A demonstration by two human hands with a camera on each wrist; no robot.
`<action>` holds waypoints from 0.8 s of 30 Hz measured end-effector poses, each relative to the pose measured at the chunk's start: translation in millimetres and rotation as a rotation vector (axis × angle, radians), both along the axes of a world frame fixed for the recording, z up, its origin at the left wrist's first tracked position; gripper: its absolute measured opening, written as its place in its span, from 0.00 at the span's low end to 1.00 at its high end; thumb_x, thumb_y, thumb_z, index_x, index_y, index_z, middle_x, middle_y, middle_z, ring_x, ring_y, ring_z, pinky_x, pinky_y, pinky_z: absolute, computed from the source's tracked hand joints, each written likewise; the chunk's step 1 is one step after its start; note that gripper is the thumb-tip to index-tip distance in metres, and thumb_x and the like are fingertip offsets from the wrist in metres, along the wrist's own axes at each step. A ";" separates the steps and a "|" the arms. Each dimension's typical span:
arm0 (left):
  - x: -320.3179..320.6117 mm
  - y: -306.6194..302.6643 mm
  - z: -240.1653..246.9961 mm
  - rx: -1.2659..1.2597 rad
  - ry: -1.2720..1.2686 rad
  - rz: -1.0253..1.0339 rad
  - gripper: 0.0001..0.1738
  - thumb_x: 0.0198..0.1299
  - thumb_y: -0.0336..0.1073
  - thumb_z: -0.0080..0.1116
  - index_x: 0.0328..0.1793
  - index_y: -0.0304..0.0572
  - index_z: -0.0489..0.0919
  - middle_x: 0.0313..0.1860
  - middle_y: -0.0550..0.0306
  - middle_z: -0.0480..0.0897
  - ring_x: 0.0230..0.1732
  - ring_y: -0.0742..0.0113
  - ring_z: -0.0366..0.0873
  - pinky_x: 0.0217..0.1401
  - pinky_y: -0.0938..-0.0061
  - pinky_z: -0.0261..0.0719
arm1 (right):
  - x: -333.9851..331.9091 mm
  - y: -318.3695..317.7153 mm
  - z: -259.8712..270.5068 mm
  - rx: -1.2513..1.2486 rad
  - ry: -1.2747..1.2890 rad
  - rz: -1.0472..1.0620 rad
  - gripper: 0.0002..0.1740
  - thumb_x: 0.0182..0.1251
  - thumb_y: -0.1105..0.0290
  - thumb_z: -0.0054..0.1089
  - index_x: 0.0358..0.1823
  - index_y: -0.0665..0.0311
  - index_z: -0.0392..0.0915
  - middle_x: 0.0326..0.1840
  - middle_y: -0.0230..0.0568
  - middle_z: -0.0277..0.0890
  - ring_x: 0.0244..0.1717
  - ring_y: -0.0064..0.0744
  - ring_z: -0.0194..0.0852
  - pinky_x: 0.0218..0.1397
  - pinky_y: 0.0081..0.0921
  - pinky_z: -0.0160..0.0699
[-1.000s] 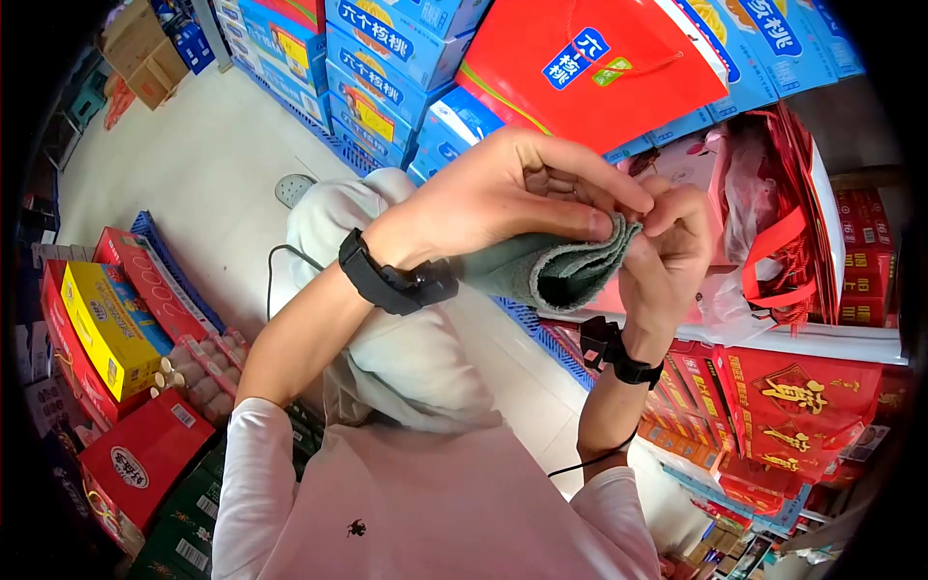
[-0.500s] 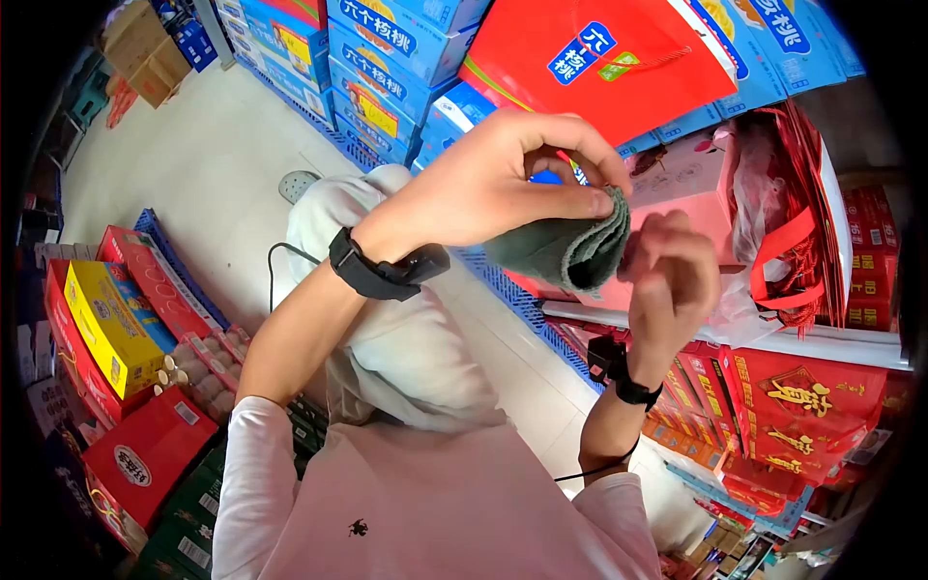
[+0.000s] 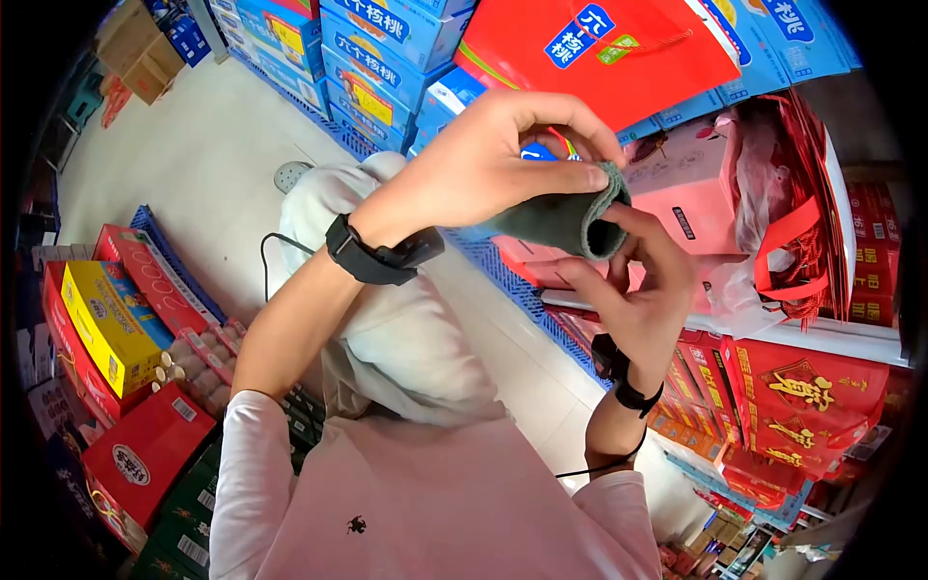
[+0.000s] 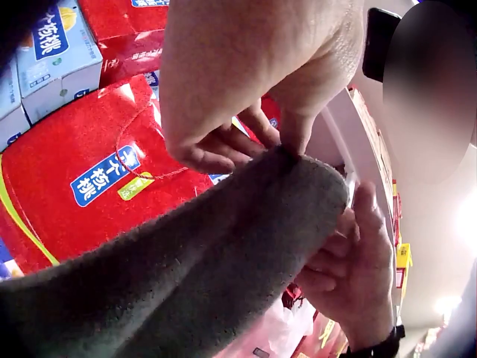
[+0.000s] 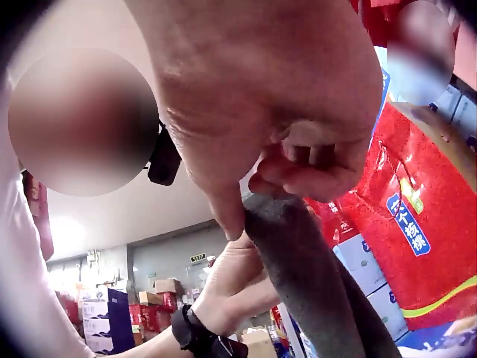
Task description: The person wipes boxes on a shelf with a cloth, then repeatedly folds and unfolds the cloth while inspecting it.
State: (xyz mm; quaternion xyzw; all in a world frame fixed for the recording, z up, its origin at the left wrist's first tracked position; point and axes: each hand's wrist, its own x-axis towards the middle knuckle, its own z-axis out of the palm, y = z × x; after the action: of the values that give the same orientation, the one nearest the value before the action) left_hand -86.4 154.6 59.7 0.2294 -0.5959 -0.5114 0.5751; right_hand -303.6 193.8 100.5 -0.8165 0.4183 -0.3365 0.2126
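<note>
A dark green-grey cloth (image 3: pixel 556 222) with a fuzzy surface is folded over, its looped end facing right in the head view. My left hand (image 3: pixel 493 159) pinches the upper edge of that end between thumb and fingers, as the left wrist view also shows. At the loop's mouth, my right hand (image 3: pixel 643 280) has its forefinger on the rim, while its thumb points to the underside, spread apart from the forefinger. In the right wrist view the thumb and curled fingers lie at either side of the cloth end (image 5: pixel 291 239). Both wrists wear black straps.
A red gift bag (image 3: pixel 580 68) and stacked blue drink cartons (image 3: pixel 372 68) stand ahead. Pink boxes (image 3: pixel 681 198) and red bags (image 3: pixel 802 396) are at right. Yellow and red boxes (image 3: pixel 111 329) lie at left beside pale floor (image 3: pixel 184 145). A blue plastic pallet (image 3: pixel 522 295) borders the goods.
Both hands were pinching the cloth's end; the right hand let go and backed off, then came back to the rim. The left hand keeps its pinch and rises slightly; the fold has opened into a loop.
</note>
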 end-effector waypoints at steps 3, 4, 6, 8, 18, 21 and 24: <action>-0.8 -3.3 -4.8 -0.040 -0.028 0.013 0.10 0.67 0.22 0.68 0.54 0.32 0.87 0.50 0.56 0.89 0.54 0.71 0.85 0.63 0.72 0.82 | -4.7 -6.7 -2.6 0.122 0.015 0.007 0.24 0.49 0.74 0.89 0.48 0.66 0.86 0.26 0.29 0.71 0.22 0.18 0.64 0.27 0.19 0.63; -0.7 -3.7 -5.6 -0.055 -0.029 0.013 0.10 0.67 0.22 0.68 0.54 0.32 0.87 0.50 0.56 0.89 0.54 0.71 0.86 0.63 0.72 0.82 | -5.3 -8.1 -2.4 0.120 0.023 0.028 0.24 0.49 0.74 0.89 0.47 0.66 0.86 0.26 0.29 0.71 0.23 0.18 0.65 0.27 0.19 0.64; 0.8 -4.0 -8.4 -0.059 -0.029 0.012 0.10 0.67 0.22 0.67 0.54 0.32 0.87 0.49 0.57 0.89 0.54 0.71 0.86 0.63 0.72 0.83 | -4.1 -12.0 -2.1 0.075 0.038 0.090 0.24 0.50 0.74 0.89 0.47 0.66 0.86 0.27 0.29 0.71 0.24 0.18 0.65 0.28 0.19 0.65; 0.8 -4.2 -11.5 -0.040 -0.025 0.003 0.10 0.67 0.22 0.67 0.53 0.32 0.87 0.49 0.57 0.90 0.53 0.71 0.87 0.62 0.73 0.84 | -2.8 -15.0 -1.2 0.022 0.038 0.131 0.24 0.50 0.74 0.88 0.48 0.65 0.85 0.27 0.28 0.70 0.26 0.17 0.65 0.29 0.19 0.66; 2.6 -8.1 -15.5 -0.039 -0.009 0.077 0.09 0.67 0.23 0.69 0.52 0.33 0.87 0.48 0.57 0.90 0.52 0.72 0.87 0.60 0.73 0.85 | 13.5 -9.0 -0.9 0.172 0.040 -0.073 0.25 0.53 0.71 0.87 0.51 0.67 0.85 0.21 0.28 0.61 0.23 0.17 0.58 0.26 0.20 0.62; 0.9 -9.6 -19.1 -0.046 -0.008 0.083 0.09 0.67 0.24 0.69 0.52 0.33 0.88 0.49 0.57 0.90 0.52 0.71 0.87 0.60 0.73 0.85 | 11.9 -15.6 -9.3 0.166 0.099 -0.052 0.23 0.54 0.71 0.87 0.50 0.67 0.85 0.19 0.27 0.59 0.22 0.16 0.55 0.25 0.21 0.59; 0.7 -10.3 -21.0 -0.046 -0.012 0.087 0.09 0.67 0.24 0.69 0.53 0.33 0.88 0.49 0.57 0.90 0.52 0.71 0.87 0.60 0.73 0.85 | 7.6 -20.1 -14.0 0.203 0.173 -0.039 0.22 0.54 0.71 0.86 0.48 0.68 0.85 0.19 0.27 0.60 0.21 0.16 0.55 0.25 0.21 0.58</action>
State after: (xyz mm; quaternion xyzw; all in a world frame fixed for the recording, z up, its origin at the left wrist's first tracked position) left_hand -85.7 144.4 38.6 0.2449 -0.6002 -0.4707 0.5985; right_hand -296.0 173.7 86.5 -0.8085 0.4825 -0.2251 0.2507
